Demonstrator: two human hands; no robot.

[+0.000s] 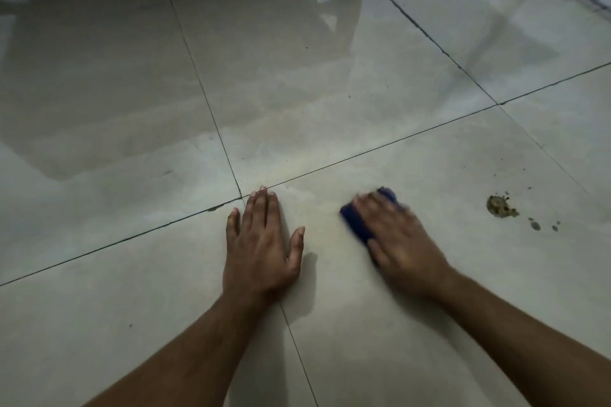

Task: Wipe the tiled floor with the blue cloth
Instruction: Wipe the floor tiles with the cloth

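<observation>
Tiled floor (330,92) runs pale and glossy across our whole view, with dark grout lines crossing near the middle. At far left we note only sheen and reflections, no soiling we can make out. Moving right, our left hand (261,241) lies palm down on the tile, fingers spread and straight, holding nothing; we judge it to be bracing our weight. Just to its right, our right hand (393,238) presses flat on the blue cloth (358,225), fingers extended over it rather than curled around it. The cloth sits under the palm and fingers, showing only at the hand's left edge and beyond the fingertips at the far side. The hand is blurred, which we read as a wiping stroke in progress.

Further right, well apart from the cloth, a brown dirt patch (501,206) lies on the same tile, with smaller dark spots (542,226) just beyond it and fine specks scattered toward the far side.

Assessment: the task is under way but unfinished. The tile between our hands appears free of marks; the soiled area to the right is untouched and, in our judgement, is the main work left.
</observation>
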